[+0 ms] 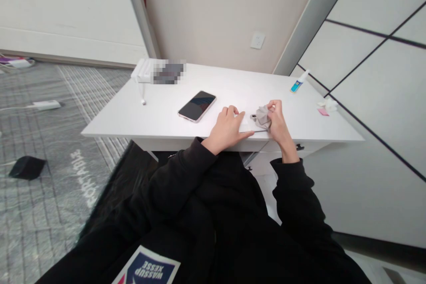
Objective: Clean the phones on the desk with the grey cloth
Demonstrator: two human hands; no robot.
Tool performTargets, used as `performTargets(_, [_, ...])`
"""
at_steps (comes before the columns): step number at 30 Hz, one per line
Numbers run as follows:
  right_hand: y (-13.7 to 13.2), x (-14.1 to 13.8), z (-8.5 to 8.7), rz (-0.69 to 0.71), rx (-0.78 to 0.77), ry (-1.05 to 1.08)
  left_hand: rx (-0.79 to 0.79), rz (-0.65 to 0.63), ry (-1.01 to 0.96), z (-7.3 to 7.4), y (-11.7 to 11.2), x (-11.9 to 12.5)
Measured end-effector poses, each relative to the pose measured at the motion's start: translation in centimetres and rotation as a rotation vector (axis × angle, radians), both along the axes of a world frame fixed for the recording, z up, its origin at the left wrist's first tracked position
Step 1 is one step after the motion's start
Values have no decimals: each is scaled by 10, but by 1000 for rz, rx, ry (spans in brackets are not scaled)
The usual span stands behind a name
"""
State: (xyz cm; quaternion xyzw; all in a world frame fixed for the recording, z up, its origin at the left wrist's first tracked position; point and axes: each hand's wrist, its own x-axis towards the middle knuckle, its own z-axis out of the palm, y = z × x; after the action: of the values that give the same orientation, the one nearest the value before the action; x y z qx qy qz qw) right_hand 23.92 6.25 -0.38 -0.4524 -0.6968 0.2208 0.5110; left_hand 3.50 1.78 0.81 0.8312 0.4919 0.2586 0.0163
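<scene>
- The work is looking part-way along: the grey cloth is lying bunched against the camera patch of the white phone; what is left, the view is not telling.
- The right hand is pinching the cloth, fingers closing on it; the left hand is holding the phone's left end, thumb and fingers parting around it.
- The white phone is lying at the near edge of the desk, right of the black-screened phone.
- Its long axis is seemingly running left to right, camera end pointing right, though hands and cloth are hiding much.
</scene>
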Motion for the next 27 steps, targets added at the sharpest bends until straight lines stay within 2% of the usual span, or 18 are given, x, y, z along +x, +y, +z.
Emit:
performTargets(3, [-3,-3,0,-34,57,-268,-46,-32,34,3,-2,-6])
performTargets(5, [-7,-4,2,-117,146,-433,-100,-69,44,3,-5,-15])
performTargets(7, [-15,-6,3,-204,194,-520,-135,-103,20,2,-8,-27])
performTargets(9, [-27,-15,1,-229,205,-554,-144,-129,-38,0,-11,-36])
performTargets(15, [-77,-67,-6,-90,201,-664,-116,-148,-209,-11,-5,-45])
performTargets(17, [-85,-71,-5,-6,198,-673,-107,-151,-225,-13,-4,-45])
performTargets(20, [-83,-53,-2,70,209,-652,-87,-140,-226,-12,-7,-46])
performTargets(25, [-68,-13,-5,-187,197,-716,-51,-107,-196,-8,-14,-44])
performTargets(27, [-70,-14,-10,-191,172,-760,-51,-93,-199,-7,-16,-43])
